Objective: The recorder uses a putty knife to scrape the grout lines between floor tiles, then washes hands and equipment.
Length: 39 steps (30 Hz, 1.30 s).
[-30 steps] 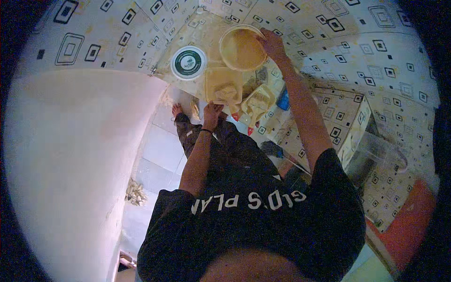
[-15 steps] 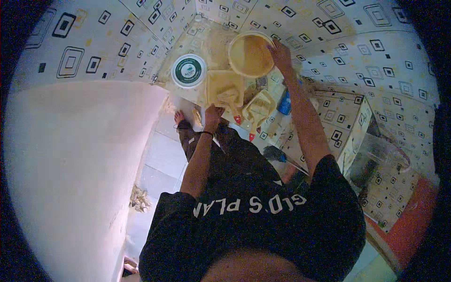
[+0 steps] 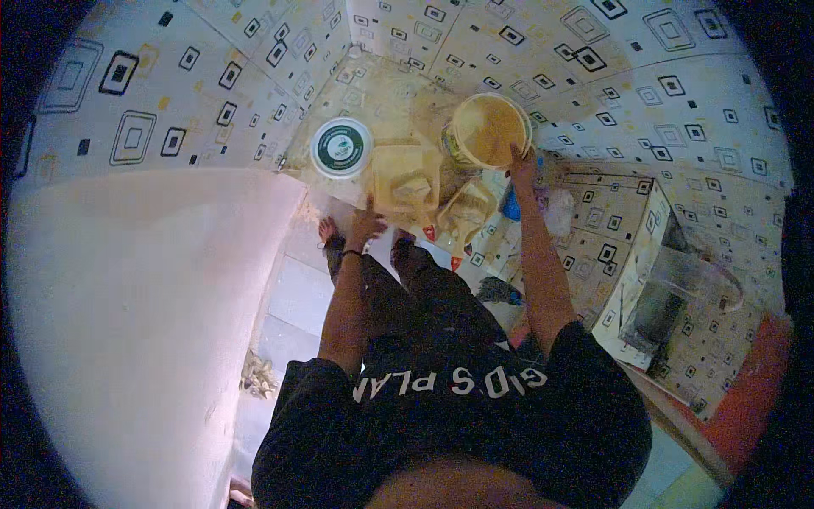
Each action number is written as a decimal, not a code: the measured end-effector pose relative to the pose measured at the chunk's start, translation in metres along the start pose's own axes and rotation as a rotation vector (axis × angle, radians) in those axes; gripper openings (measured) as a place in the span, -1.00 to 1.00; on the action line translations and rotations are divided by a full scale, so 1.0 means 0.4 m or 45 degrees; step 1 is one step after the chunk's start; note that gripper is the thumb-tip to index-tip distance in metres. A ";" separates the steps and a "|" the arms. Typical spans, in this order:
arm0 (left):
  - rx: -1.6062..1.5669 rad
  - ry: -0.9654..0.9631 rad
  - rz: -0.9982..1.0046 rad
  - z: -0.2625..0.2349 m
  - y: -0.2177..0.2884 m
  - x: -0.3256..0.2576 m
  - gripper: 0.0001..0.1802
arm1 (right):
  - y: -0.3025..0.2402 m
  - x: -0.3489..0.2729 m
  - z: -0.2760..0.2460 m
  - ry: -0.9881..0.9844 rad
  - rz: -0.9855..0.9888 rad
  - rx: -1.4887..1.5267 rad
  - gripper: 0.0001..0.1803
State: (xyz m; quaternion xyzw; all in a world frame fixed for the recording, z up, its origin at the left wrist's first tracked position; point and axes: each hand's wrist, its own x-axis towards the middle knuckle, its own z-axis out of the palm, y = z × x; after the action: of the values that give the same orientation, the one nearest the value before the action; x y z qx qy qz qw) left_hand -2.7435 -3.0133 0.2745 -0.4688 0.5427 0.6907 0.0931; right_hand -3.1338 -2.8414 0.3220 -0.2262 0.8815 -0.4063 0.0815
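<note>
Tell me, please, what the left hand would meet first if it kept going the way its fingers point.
The left hand points up toward the yellowish flat tray just beyond its fingertips, so it would probably meet that first. Whether it already touches the tray is unclear.

Both arms stretch forward, left hand (image 3: 366,226) with fingers spread low, right hand (image 3: 521,164) reaching farther.
</note>
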 end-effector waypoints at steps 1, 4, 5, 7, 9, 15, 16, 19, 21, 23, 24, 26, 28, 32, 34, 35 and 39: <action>0.828 0.353 0.192 -0.085 -0.048 -0.005 -0.40 | -0.089 -0.024 0.037 -0.117 0.244 0.325 -0.54; 1.815 0.996 0.448 -0.232 -0.004 0.071 -0.30 | -0.165 -0.014 0.013 -0.112 0.275 0.249 -0.46; 1.258 1.305 0.368 -0.276 0.037 0.106 -0.33 | -0.187 -0.031 0.014 -0.108 0.278 0.256 -0.46; 1.102 1.414 0.407 -0.307 0.099 0.154 -0.28 | -0.171 -0.067 -0.017 -0.128 0.624 0.260 -0.44; 1.164 1.103 0.144 -0.296 0.163 0.237 -0.20 | -0.040 -0.127 -0.080 0.162 0.086 -0.191 -0.44; 1.045 1.575 -0.249 -0.332 0.040 0.363 0.02 | -0.059 -0.439 -0.084 -0.014 0.257 0.040 -0.54; 1.070 1.558 -0.259 -0.343 0.000 0.358 0.02 | -0.145 -0.480 -0.114 -0.216 0.401 -0.061 -0.57; 0.716 0.969 -0.363 -0.260 0.043 0.401 0.05 | -0.114 -0.582 -0.191 -0.065 0.475 -0.112 -0.58; 0.887 0.724 -0.378 -0.370 0.040 0.400 -0.02 | -0.129 -0.611 -0.189 -0.073 0.419 -0.116 -0.58; 1.092 0.958 -0.454 -0.419 -0.002 0.366 0.01 | -0.141 -0.634 -0.181 -0.077 0.372 -0.123 -0.59; 0.997 0.950 -0.501 -0.276 0.042 0.401 0.05 | -0.078 -0.669 -0.220 -0.056 0.387 -0.222 -0.58; 0.949 1.118 -0.619 -0.222 0.140 0.374 0.21 | -0.079 -0.693 -0.216 -0.090 0.368 -0.221 -0.57; 0.960 1.187 -0.717 -0.257 0.155 0.374 0.20 | -0.122 -0.697 -0.199 -0.165 0.521 -0.341 -0.58; 0.877 1.175 -0.708 -0.264 0.165 0.370 0.11 | -0.104 -0.724 -0.196 -0.159 0.377 -0.282 -0.57; 1.294 0.801 -0.484 -0.331 0.174 0.367 -0.14 | -0.122 -0.723 -0.192 -0.197 0.498 -0.245 -0.48; 1.296 0.823 -0.489 -0.375 0.173 0.370 -0.14 | -0.139 -0.717 -0.190 -0.204 0.489 -0.227 -0.48; -0.138 1.222 0.661 -0.349 0.242 0.383 -0.62 | -0.148 -0.708 -0.200 -0.233 0.550 -0.217 -0.47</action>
State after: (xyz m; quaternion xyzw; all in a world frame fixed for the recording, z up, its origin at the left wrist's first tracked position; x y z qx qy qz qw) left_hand -2.8119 -3.2265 0.2281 -0.5860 0.5857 0.4265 -0.3627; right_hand -2.8899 -2.6891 0.4077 -0.0745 0.9295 -0.2814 0.2266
